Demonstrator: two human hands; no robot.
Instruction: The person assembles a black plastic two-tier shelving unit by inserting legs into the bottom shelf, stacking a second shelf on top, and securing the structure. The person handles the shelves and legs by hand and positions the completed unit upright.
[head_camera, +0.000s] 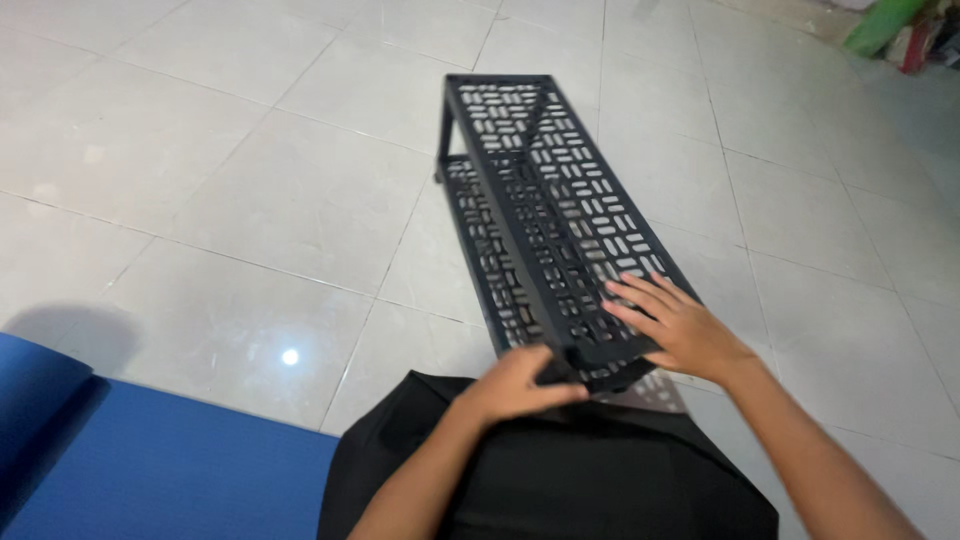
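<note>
A black metal rack (560, 200) with perforated shelves stands on the tiled floor and stretches away from me. It has two tiers, and the lower one shows through the holes of the top shelf. My left hand (518, 385) grips the rack's near left corner, thumb along the front edge. My right hand (672, 325) lies flat on the near end of the top shelf with its fingers spread. Both forearms reach in from the bottom of the view.
A blue mat (150, 465) covers the floor at the bottom left. My black clothing (560, 480) fills the bottom centre. Light grey floor tiles (250, 190) surround the rack. A green object (885, 25) and other coloured items sit at the top right corner.
</note>
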